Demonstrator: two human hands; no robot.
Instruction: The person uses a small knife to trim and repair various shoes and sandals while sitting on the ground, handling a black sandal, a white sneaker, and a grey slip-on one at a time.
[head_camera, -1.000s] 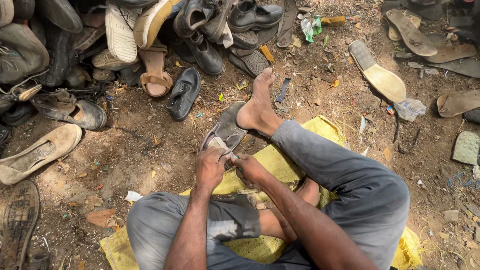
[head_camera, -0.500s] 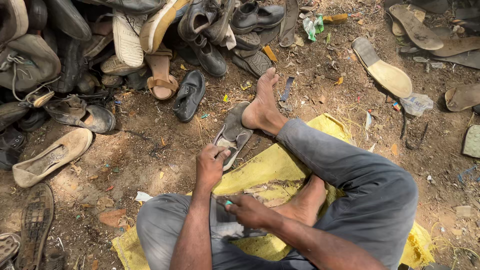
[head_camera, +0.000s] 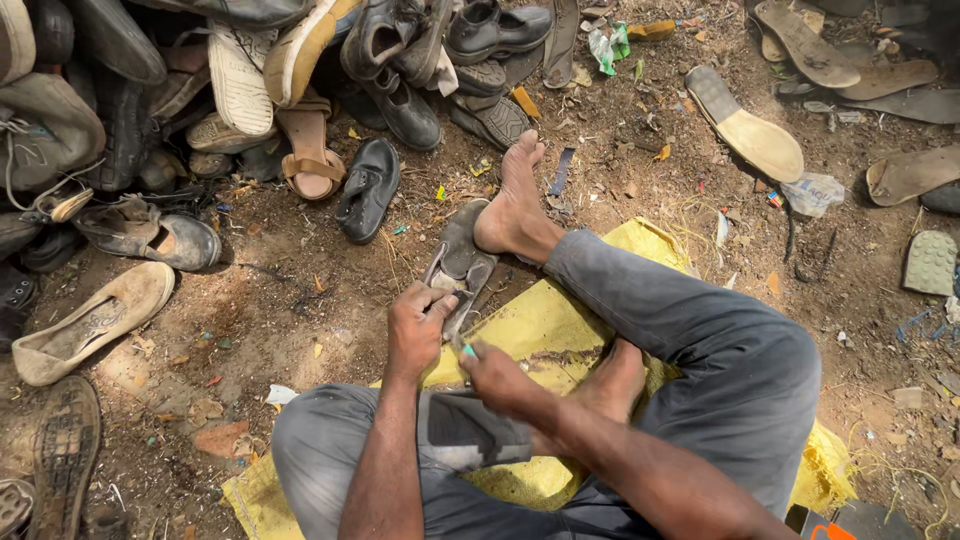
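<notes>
I sit on a yellow sheet (head_camera: 530, 325) on dirt ground, legs in grey trousers. A worn grey shoe sole (head_camera: 458, 262) lies under my outstretched foot (head_camera: 512, 205), pinned by the heel. My left hand (head_camera: 415, 330) grips the near end of that sole. My right hand (head_camera: 495, 375) is closed around a small tool with a pale green tip (head_camera: 468, 350), held just beside the sole's near edge. My other foot (head_camera: 610, 385) is tucked under my bent knee.
A heap of old shoes (head_camera: 300, 70) fills the top left, with a black shoe (head_camera: 368, 188), a tan sandal (head_camera: 308, 150) and a beige flat shoe (head_camera: 85, 322) nearer. Loose soles (head_camera: 745, 122) lie at the top right. Scraps litter the dirt.
My right hand drew back toward my lap, then came up again to the sole's near edge. My left hand stayed on the sole.
</notes>
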